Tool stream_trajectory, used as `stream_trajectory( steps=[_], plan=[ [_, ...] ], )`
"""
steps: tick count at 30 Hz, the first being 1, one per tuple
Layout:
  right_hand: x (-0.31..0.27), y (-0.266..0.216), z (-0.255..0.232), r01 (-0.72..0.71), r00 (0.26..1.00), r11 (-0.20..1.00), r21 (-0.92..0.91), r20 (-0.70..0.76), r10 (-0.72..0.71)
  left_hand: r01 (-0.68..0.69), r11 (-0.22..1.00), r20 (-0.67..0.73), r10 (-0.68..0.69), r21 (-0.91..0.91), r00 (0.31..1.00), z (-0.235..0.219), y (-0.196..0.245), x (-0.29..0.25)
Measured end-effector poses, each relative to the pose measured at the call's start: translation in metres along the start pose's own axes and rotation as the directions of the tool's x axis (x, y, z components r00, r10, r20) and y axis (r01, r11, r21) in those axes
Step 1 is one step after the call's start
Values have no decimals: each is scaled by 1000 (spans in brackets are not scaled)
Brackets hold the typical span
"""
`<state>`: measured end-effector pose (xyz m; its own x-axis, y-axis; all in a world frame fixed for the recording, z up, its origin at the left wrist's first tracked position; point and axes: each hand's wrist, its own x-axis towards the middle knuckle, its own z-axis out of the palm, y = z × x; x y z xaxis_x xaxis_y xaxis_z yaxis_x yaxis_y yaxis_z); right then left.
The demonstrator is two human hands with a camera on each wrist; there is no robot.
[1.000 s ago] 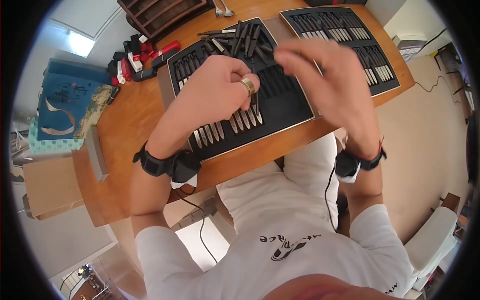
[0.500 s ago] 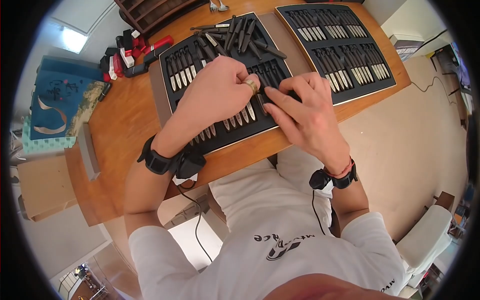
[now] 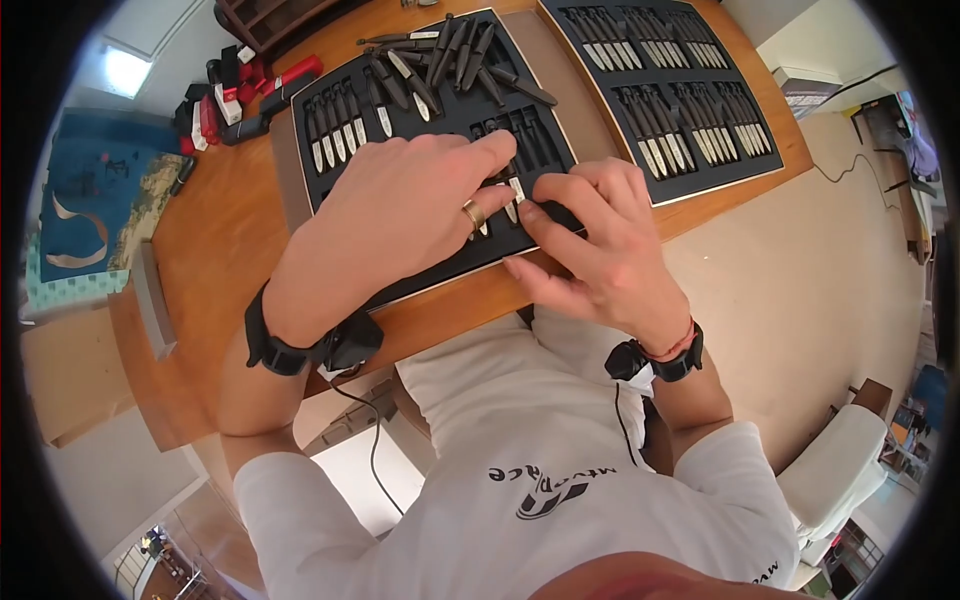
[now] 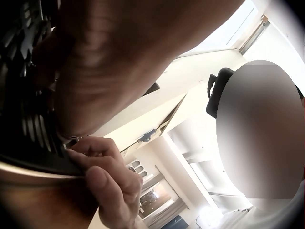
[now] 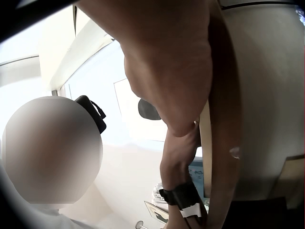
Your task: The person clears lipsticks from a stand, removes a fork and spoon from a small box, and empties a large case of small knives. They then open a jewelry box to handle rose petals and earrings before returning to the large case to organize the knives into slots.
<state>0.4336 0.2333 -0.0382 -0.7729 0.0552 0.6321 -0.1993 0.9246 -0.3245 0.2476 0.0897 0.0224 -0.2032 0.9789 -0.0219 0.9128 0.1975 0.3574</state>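
Observation:
A black slotted tray (image 3: 490,255) holds rows of slim dark pen-like pieces with silvery rounded ends. My left hand (image 3: 400,205), a ring on one finger, is over its middle, holding one such piece (image 3: 516,190) between its digits, mostly hidden below. From the right, my right hand (image 3: 605,245) comes with bent fingers, its foremost fingertip at that piece's silvery end and its thumb held apart. In the left wrist view the right hand (image 4: 112,179) reaches the tray edge. A loose heap of pieces (image 3: 465,55) lies across the tray's far part.
A second filled tray (image 3: 655,195) stands to the right. Red, black and white small boxes (image 3: 208,115) lie at the left, near a blue bag (image 3: 90,190) and a grey bar (image 3: 150,290). A brown wooden rack (image 3: 270,20) is at the back of the wooden table (image 3: 205,260).
My right hand has come down from above the tray to beside the left hand. The left hand has opened its digits wider. The camera view has shifted slightly.

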Motion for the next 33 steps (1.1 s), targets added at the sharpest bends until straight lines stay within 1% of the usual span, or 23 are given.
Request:
stream_trajectory(
  steps=[4,6,7,9,11,12,13,14,15,16,18,19,20,21,22,24,25,26,27,29,30,32,33],
  plan=[
    [-1,3,3,1,1000,1000,27,8,-1,34,999,43,-35,17,998,-3,3,1],
    [-4,4,5,3,1000,1000,24,7,-3,-4,999,-45,6,44,999,6,2,-2],
    [-6,3,7,7,1000,1000,4,-17,-7,0,999,-60,3,44,998,8,3,-3],
    [0,5,4,48,998,998,-38,-33,-49,-58,993,-113,70,104,991,10,8,-4],
    [7,6,2,-168,961,958,231,-177,211,-46,994,-130,58,95,990,15,5,-1],
    [15,9,0,-162,962,962,222,-180,204,-38,995,-122,49,88,991,16,5,1],
    [26,13,-3,-205,951,955,215,-185,246,-50,994,-126,62,95,990,13,4,6],
    [35,17,-6,-252,937,945,210,-191,292,31,999,-67,-29,19,997,10,4,10],
    [44,20,-9,-291,942,952,94,-147,303,118,992,-2,-118,-50,993,8,5,12],
    [50,26,-8,-288,940,953,89,-165,300,106,994,-8,-106,-37,994,10,4,12],
    [61,38,-2,-237,971,956,-174,-78,227,86,992,-108,-95,-90,990,18,2,12],
    [66,43,1,-246,969,948,-199,-23,247,77,994,-116,-85,-78,990,17,-1,12],
    [69,45,1,-242,970,949,-202,-38,240,94,963,-113,-126,-254,986,14,-4,12],
    [72,45,1,-276,956,939,-204,43,291,108,900,-100,-165,-423,981,11,-6,12],
    [74,46,2,-310,932,927,-209,125,340,102,905,-108,-160,-412,981,7,-5,13],
    [70,51,6,-287,943,944,-163,125,308,189,891,-249,-310,-412,918,0,-5,18],
    [66,51,7,-277,957,954,-116,49,284,169,917,-332,-296,-362,896,8,-13,25],
    [63,51,8,-263,965,962,-70,-27,261,171,919,-333,-295,-354,896,10,-16,29],
    [59,48,4,-262,965,963,-64,-29,260,175,955,-350,-253,-239,902,12,-17,33],
    [51,35,-7,-276,947,960,48,-155,280,182,981,-327,-195,-70,925,12,-15,37],
    [48,27,-11,-278,948,959,48,-148,282,186,980,-324,-201,-77,924,12,-17,36],
    [42,17,-19,-448,880,886,123,-115,461,101,994,-310,-112,-50,944,14,-22,38],
    [40,19,-17,-457,876,881,120,-112,470,94,995,-343,-101,-38,934,19,-25,39]
  ],
)
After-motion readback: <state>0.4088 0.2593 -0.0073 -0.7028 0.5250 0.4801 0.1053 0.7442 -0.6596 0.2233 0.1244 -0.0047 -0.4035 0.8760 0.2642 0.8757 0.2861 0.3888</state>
